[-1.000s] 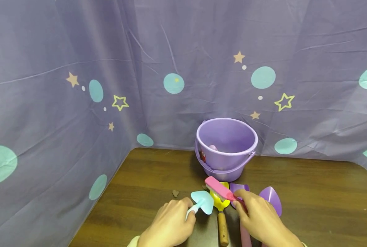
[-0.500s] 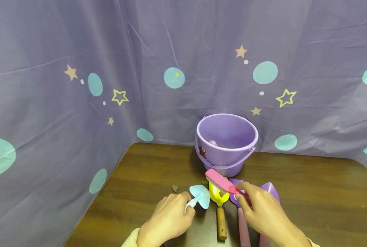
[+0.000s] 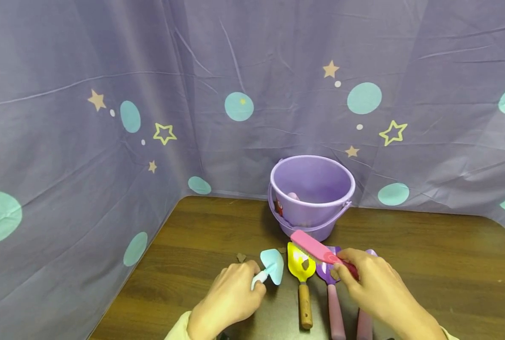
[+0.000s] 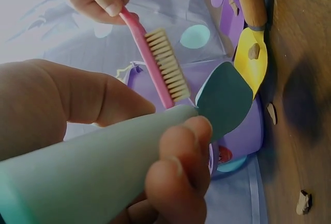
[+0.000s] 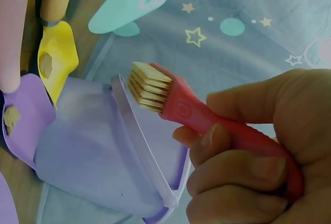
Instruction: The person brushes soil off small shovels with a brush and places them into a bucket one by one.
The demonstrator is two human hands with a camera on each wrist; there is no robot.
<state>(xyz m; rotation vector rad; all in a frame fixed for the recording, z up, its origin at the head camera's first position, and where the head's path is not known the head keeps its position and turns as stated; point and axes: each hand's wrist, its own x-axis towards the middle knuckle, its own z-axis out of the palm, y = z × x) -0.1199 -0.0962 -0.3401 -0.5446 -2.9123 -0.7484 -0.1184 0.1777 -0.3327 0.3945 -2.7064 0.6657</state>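
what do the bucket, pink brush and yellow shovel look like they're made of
Bucket: probably smooth plastic, given even color and soft sheen. Pink brush: likely satin plastic, given its faint sheen; pale bristles, fiber unclear. Yellow shovel: bright highlights suggest glossy plastic or painted metal; streaky brown handle looks wooden.

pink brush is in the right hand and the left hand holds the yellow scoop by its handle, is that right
Not quite: the left hand holds the light blue trowel by its handle, not the yellow scoop, as the head view shows. The pink brush is in the right hand.
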